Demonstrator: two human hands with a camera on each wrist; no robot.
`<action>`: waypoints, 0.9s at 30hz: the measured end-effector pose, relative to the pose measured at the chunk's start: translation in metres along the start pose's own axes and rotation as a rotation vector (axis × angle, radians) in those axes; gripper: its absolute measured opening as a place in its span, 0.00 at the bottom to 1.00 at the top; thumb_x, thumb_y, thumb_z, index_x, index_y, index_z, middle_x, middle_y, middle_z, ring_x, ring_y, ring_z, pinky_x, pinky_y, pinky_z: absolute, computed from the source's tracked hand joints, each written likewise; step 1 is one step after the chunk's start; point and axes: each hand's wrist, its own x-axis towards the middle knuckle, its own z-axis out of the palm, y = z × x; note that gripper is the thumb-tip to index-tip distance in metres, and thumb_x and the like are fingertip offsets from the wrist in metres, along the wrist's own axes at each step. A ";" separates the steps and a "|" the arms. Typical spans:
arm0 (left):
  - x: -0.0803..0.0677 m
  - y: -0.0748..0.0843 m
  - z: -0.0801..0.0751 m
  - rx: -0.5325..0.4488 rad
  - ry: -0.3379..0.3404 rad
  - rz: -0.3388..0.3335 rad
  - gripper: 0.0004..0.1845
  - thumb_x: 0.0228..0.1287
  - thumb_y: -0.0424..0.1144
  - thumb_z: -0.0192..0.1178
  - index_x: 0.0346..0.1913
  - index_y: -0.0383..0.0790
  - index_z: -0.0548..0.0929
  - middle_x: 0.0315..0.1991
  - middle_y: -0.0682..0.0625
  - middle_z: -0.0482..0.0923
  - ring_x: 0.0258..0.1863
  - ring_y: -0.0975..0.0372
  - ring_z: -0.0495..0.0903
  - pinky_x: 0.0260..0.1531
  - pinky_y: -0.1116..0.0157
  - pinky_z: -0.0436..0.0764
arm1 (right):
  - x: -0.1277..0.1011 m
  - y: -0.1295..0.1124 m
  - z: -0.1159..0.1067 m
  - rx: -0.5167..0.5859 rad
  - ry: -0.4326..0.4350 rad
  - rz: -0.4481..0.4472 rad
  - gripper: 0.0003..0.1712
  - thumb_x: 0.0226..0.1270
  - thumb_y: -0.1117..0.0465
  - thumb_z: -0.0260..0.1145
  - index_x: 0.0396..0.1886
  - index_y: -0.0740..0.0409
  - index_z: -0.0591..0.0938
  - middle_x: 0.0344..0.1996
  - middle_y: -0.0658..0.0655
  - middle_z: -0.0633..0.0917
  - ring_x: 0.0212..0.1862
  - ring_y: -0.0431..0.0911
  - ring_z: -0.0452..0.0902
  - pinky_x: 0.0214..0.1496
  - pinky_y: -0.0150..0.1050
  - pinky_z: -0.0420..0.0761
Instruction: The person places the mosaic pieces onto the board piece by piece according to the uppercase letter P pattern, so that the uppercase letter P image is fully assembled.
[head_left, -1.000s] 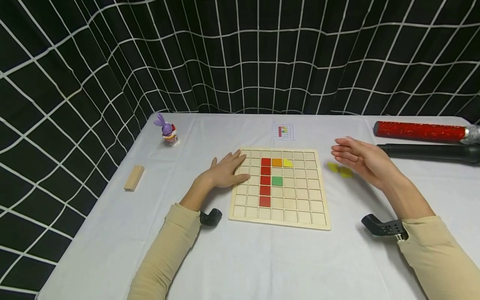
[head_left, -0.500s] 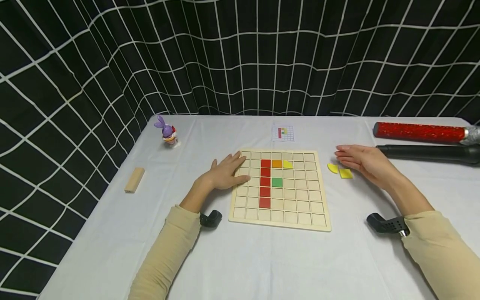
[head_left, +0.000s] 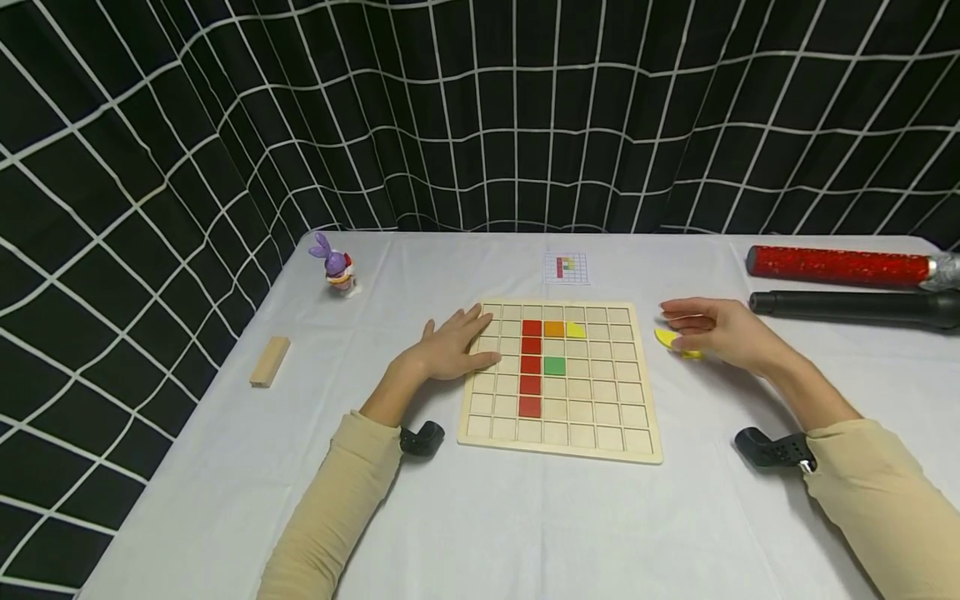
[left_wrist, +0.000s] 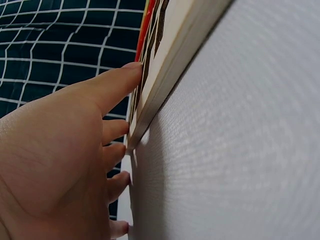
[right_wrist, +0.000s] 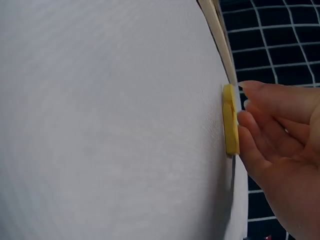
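Observation:
A wooden grid board (head_left: 570,417) lies mid-table, holding a red column of tiles (head_left: 530,367), an orange tile (head_left: 553,327), a yellow tile (head_left: 575,329) and a green tile (head_left: 554,364). My left hand (head_left: 450,343) rests flat with straight fingers on the board's left edge; the left wrist view shows the fingers (left_wrist: 112,87) against the board's rim (left_wrist: 170,65). My right hand (head_left: 712,333) is low, just right of the board, over two loose yellow pieces (head_left: 666,337). Its nearly straight fingertips (right_wrist: 247,120) touch a yellow piece (right_wrist: 230,120), and the thumb is held apart.
A small pattern card (head_left: 566,267) lies behind the board. A purple rabbit toy (head_left: 335,260) and a wooden block (head_left: 269,360) sit at the left. A red tube (head_left: 840,263) and a black tube (head_left: 855,307) lie at the far right. The white tablecloth (head_left: 525,517) has a black grid curtain behind it.
My right hand has dropped from a raised position down onto the yellow pieces and now partly covers them. The left hand and the board have not moved.

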 end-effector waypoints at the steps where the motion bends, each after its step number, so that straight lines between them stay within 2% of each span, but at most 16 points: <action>1: 0.000 0.000 0.000 0.001 -0.001 0.000 0.40 0.69 0.61 0.46 0.76 0.46 0.50 0.76 0.49 0.38 0.74 0.54 0.39 0.66 0.41 0.37 | 0.001 0.000 0.001 -0.015 -0.003 -0.011 0.34 0.61 0.67 0.68 0.66 0.69 0.68 0.61 0.69 0.73 0.60 0.59 0.70 0.46 0.20 0.72; 10: 0.001 -0.002 0.002 0.009 -0.003 0.000 0.40 0.69 0.62 0.46 0.76 0.47 0.50 0.76 0.49 0.39 0.74 0.54 0.39 0.66 0.41 0.37 | 0.005 -0.003 0.006 -0.066 -0.017 -0.025 0.32 0.60 0.73 0.67 0.64 0.71 0.69 0.55 0.70 0.76 0.54 0.58 0.73 0.43 0.21 0.73; 21: 0.002 -0.002 0.001 0.010 0.001 -0.009 0.40 0.69 0.63 0.46 0.76 0.47 0.49 0.76 0.50 0.38 0.74 0.55 0.39 0.66 0.42 0.37 | 0.008 -0.004 0.003 -0.145 -0.023 -0.072 0.29 0.58 0.75 0.67 0.60 0.70 0.73 0.48 0.67 0.79 0.49 0.56 0.75 0.44 0.23 0.74; 27: 0.001 -0.002 0.001 0.013 -0.004 -0.010 0.40 0.69 0.63 0.45 0.76 0.48 0.49 0.76 0.51 0.38 0.74 0.55 0.39 0.66 0.42 0.37 | 0.008 -0.006 0.004 -0.146 -0.027 -0.097 0.29 0.54 0.76 0.69 0.58 0.69 0.74 0.43 0.64 0.79 0.44 0.54 0.74 0.40 0.24 0.75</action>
